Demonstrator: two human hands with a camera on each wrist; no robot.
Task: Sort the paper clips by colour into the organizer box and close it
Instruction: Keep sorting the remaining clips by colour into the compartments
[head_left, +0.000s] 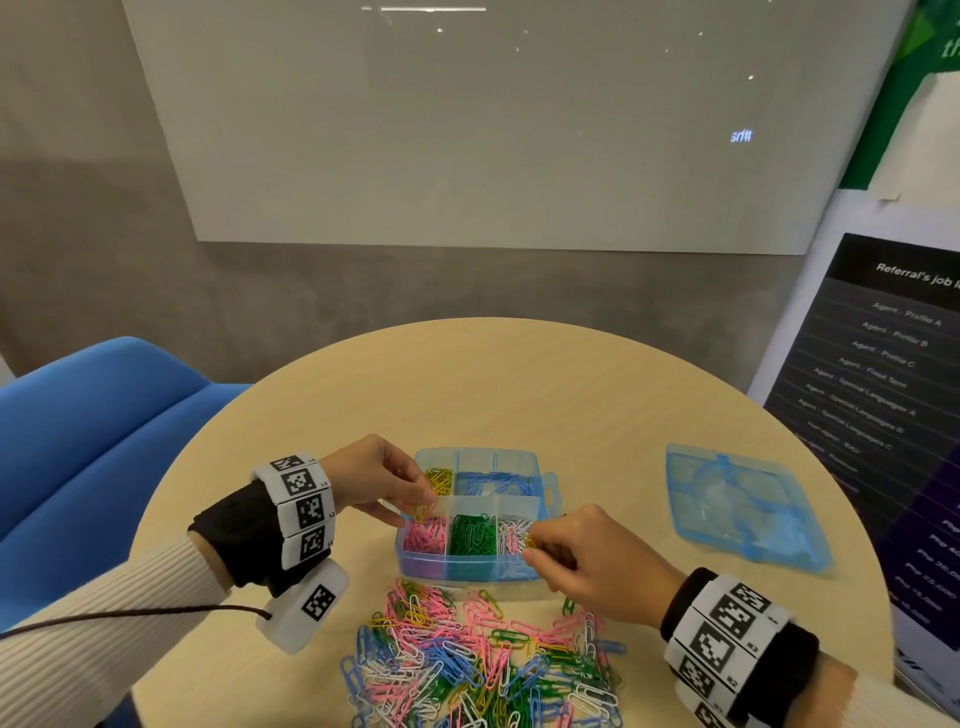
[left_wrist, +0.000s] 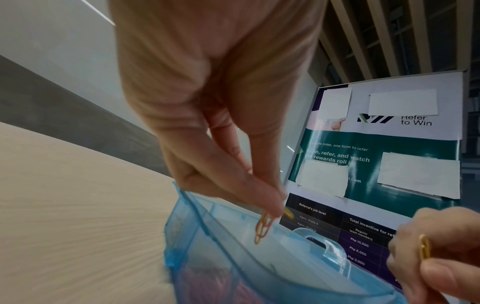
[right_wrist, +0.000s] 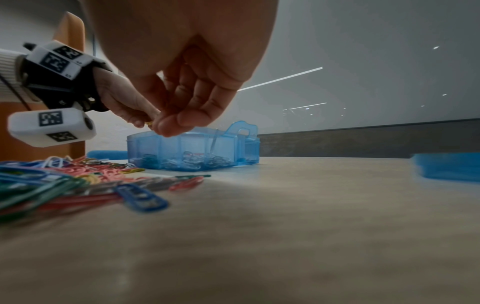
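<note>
**Both hands carrying yellow clips to the organizer box**

Head view: my left hand (head_left: 379, 480) pinches a few yellow paper clips (head_left: 418, 512) over the left edge of the organizer box (head_left: 475, 564), just short of the yellow compartment (head_left: 439, 480). My right hand (head_left: 582, 558) pinches one yellow clip (head_left: 530, 543) at the box's right front corner. Blue, pink, green and white compartments are part filled. The mixed clip pile (head_left: 483, 660) lies on the table (head_left: 519, 384) just in front of the box. The lid (head_left: 748, 506) lies flat, well apart to the right. Blue chair (head_left: 98, 436) on the left, whiteboard behind, poster stand on the right.

Left wrist view: thumb and fingertips (left_wrist: 270, 207) are narrow on the dangling clips (left_wrist: 262, 228); the box handle (left_wrist: 330, 248) sits below.

Right wrist view: fingers are curled, with the clip barely visible at the tips.

Handling, my judgement: the clips are light, stiff and slick-coated and tangle easily, so pinch them by the loop ends. The box is thin plastic and light and will likely slide on the smooth wood-look table, so hold it by its walls or handle when closing.
</note>
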